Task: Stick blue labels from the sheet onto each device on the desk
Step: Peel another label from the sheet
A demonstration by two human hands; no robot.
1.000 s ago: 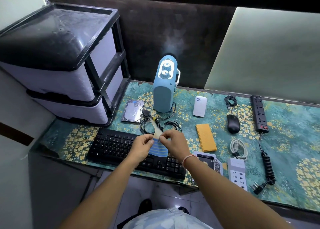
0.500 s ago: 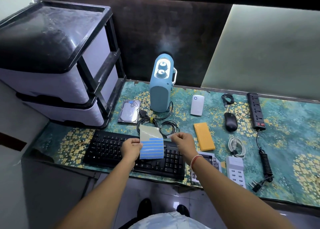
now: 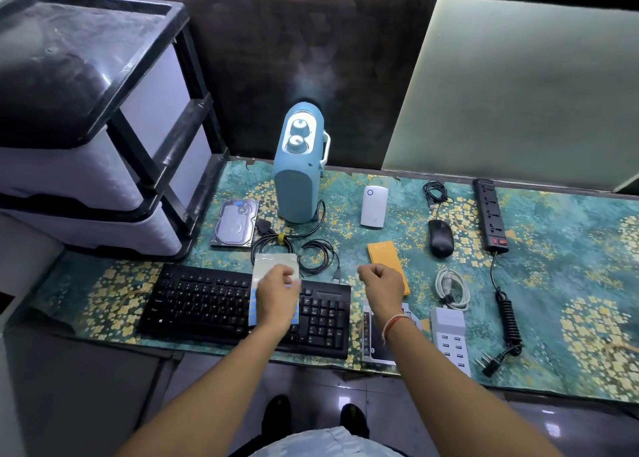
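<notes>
Left hand grips the label sheet over the black keyboard, fingers curled round its upper part; the sheet's long axis runs from the near edge of the desk toward the far edge, its bare pale end pointing away at the coiled black cable, blue labels showing at the sheet's left margin beside the wrist. Right hand hovers apart from the sheet, just right of the keyboard's far right corner, fingers curled in with fingertips pinched; whether a label sits between them cannot be told. Behind it lies the orange power bank, long axis near to far; blue heater stands upright near the far edge; hard drive lies to its left.
</notes>
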